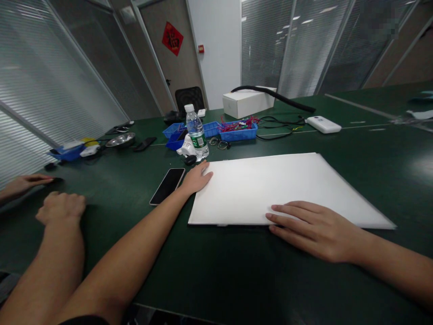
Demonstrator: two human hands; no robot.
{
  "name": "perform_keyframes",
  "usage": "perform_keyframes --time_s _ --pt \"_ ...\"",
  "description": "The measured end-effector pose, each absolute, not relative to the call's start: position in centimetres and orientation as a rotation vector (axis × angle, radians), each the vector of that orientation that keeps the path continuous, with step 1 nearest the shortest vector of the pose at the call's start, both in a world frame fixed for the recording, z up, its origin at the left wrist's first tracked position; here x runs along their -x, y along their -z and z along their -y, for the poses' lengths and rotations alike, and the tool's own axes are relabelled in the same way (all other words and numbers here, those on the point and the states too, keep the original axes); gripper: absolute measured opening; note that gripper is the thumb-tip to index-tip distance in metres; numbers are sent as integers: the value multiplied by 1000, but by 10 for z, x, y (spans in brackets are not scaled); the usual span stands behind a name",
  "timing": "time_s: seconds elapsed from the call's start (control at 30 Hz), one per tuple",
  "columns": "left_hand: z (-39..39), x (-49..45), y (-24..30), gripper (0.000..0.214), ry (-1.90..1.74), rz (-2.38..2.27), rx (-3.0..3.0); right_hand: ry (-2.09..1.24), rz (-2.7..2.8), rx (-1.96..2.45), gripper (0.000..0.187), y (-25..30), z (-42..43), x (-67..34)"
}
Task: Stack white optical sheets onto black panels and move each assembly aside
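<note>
Flat on the dark green matte table (pixel 216 275), straight ahead of both hands: a large white rectangular sheet of smooth, stiff-looking board or paper (pixel 270 189). Long axis left to right, right end skewed a little toward the near side.

Left hand (pixel 196 178) open, palm down, fingertips on the sheet's far-left corner, nothing gripped. Right hand (pixel 314 230) likewise open and flat, fingers together and pointing left. Laid across the near long edge around its middle, partly on the sheet and partly on the table, with nothing clasped there either. Nearer the sheet's middle, the right hand; out at the corner, the left.

Just left of the left hand, a slim black glass-faced smartphone (pixel 168 185), face up, apart from the sheet. Beyond it, upright, a clear plastic water bottle with white cap and green label (pixel 196 133). Behind that, shallow blue plastic trays (pixel 238 132) holding tangled red and coloured wires. Farther back, a white cardboard box (pixel 246 104) with a black flexible hose (pixel 275 95) draped over it.

At far left — another person's closed fist (pixel 61 207) and flat hand (pixel 23 183), both on the table, well apart from the sheet.
</note>
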State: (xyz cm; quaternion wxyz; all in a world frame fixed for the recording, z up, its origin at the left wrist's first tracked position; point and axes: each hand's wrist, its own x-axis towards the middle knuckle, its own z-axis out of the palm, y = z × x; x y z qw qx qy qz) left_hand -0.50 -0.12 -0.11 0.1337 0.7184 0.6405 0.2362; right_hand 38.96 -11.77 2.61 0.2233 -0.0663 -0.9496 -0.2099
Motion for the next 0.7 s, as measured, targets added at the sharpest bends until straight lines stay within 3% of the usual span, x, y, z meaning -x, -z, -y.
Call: perform_keyframes --time_s 0.3,0.5,0.7 --pt "-20 18 11 50 -995 -1696 -1755 673 2528 147 38 -33 113 -416" --pt "-17 27 13 53 -888 -1617 -1928 479 2500 405 42 -41 118 -428" --pt "-1 16 4 46 -806 -1629 -2121 497 2287 614 39 -61 125 -430"
